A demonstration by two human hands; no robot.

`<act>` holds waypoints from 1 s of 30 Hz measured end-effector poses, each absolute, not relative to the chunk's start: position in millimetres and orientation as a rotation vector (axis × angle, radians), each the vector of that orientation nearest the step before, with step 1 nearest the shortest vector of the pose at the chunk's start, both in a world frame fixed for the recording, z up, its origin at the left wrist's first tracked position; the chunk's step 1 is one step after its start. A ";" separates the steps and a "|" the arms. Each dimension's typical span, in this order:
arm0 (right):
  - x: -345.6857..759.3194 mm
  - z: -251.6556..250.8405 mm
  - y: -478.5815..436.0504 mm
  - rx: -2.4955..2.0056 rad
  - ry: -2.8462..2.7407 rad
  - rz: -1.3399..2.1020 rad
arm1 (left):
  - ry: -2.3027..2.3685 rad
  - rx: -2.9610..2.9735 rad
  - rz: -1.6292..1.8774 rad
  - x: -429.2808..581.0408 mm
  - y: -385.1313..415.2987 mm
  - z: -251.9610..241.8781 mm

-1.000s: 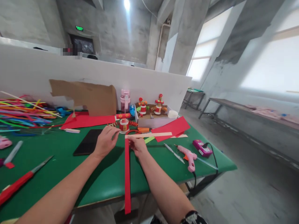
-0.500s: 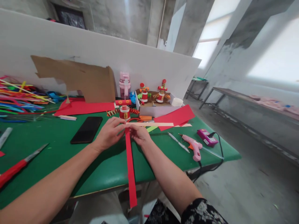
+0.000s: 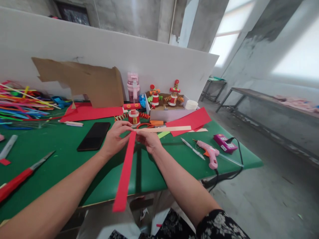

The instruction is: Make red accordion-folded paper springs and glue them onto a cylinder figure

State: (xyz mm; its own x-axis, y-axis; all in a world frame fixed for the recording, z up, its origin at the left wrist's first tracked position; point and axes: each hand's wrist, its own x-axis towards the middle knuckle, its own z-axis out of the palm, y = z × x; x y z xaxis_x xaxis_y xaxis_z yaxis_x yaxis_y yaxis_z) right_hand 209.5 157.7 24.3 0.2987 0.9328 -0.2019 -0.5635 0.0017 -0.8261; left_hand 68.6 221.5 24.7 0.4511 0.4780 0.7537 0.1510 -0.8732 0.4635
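A red paper strip point(image 3: 124, 176) hangs down toward me over the table's front edge, its upper end pinched between my hands. At that end a cream paper strip point(image 3: 171, 128) meets it and stretches out to the right. My left hand point(image 3: 116, 136) is closed with its fingertips on the joined end. From the other side my right hand point(image 3: 149, 139) is closed on the cream strip beside the join. Just beyond my fingers stands a red-and-white paper figure point(image 3: 134, 117) with folded paper arms.
On the green table point(image 3: 99, 179) lie red scissors point(image 3: 22, 176), a black phone point(image 3: 94, 136), a white pen point(image 3: 192, 148) and a pink glue gun point(image 3: 209, 153) with its cord. A shallow box point(image 3: 164, 115) with two figures stands behind. Pipe cleaners point(image 3: 25, 103) are heaped at left.
The red strip's hanging end has swung to the left. Both hands stay together at the joined end, and the cream strip still points right.
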 end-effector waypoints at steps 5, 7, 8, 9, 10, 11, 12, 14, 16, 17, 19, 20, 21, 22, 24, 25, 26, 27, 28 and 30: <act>207.8 29.3 154.8 -1.029 -0.525 1.253 | 0.695 1.933 1.229 71.7 221.4 22.5; 207.4 30.4 153.8 -1.048 -0.562 1.229 | 0.715 1.792 1.165 73.8 218.8 23.5; 207.3 30.6 153.4 -1.055 -0.579 1.218 | 0.712 1.736 1.148 74.8 217.3 24.4; 207.1 30.7 153.0 -1.060 -0.592 1.211 | 0.707 1.690 1.143 75.6 215.9 25.3; 207.0 30.8 152.8 -1.064 -0.599 1.206 | 0.700 1.652 1.148 76.3 214.7 26.0; 206.9 30.7 152.6 -1.066 -0.606 1.205 | 0.697 1.618 1.156 76.8 213.9 26.5; 206.8 30.5 152.6 -1.067 -0.612 1.205 | 0.697 1.591 1.158 77.2 213.5 26.6; 206.7 29.9 152.7 -1.064 -0.621 1.203 | 0.699 1.550 1.158 77.4 213.9 25.9; 206.7 29.1 152.7 -1.057 -0.629 1.199 | 0.698 1.525 1.159 77.1 215.4 24.7; 206.6 28.7 152.7 -1.052 -0.636 1.199 | 0.697 1.518 1.161 76.8 216.2 24.2; 206.1 28.3 152.3 -1.042 -0.659 1.199 | 0.696 1.507 1.169 76.4 217.6 23.9; 205.7 28.3 152.0 -1.035 -0.682 1.192 | 0.694 1.501 1.171 76.2 218.1 24.0; 205.1 28.5 151.6 -1.027 -0.714 1.173 | 0.692 1.494 1.173 76.1 218.4 24.1; 204.4 28.7 151.4 -1.022 -0.750 1.141 | 0.688 1.486 1.175 76.1 218.5 24.3; 203.0 29.1 151.1 -1.020 -0.821 1.061 | 0.681 1.471 1.177 76.2 218.4 24.4; 202.4 29.2 151.1 -1.021 -0.846 1.028 | 0.678 1.466 1.175 76.3 218.1 24.3; 201.9 29.2 151.3 -1.022 -0.860 1.006 | 0.674 1.461 1.174 76.4 217.7 24.1; 201.7 29.1 151.5 -1.025 -0.867 0.995 | 0.669 1.456 1.171 76.7 217.3 23.9; 201.6 28.9 151.8 -1.031 -0.869 0.991 | 0.664 1.451 1.169 76.9 216.9 23.6; 201.8 28.5 152.3 -1.049 -0.873 0.985 | 0.655 1.438 1.173 77.7 216.5 23.2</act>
State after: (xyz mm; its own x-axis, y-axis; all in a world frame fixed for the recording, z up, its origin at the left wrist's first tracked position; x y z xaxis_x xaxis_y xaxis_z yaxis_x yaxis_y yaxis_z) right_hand 201.8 152.3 28.5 0.3201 0.9411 0.1094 -0.2222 0.1868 -0.9569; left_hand 77.7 216.5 23.2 0.3538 0.8868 0.2972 -0.2123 -0.2333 0.9489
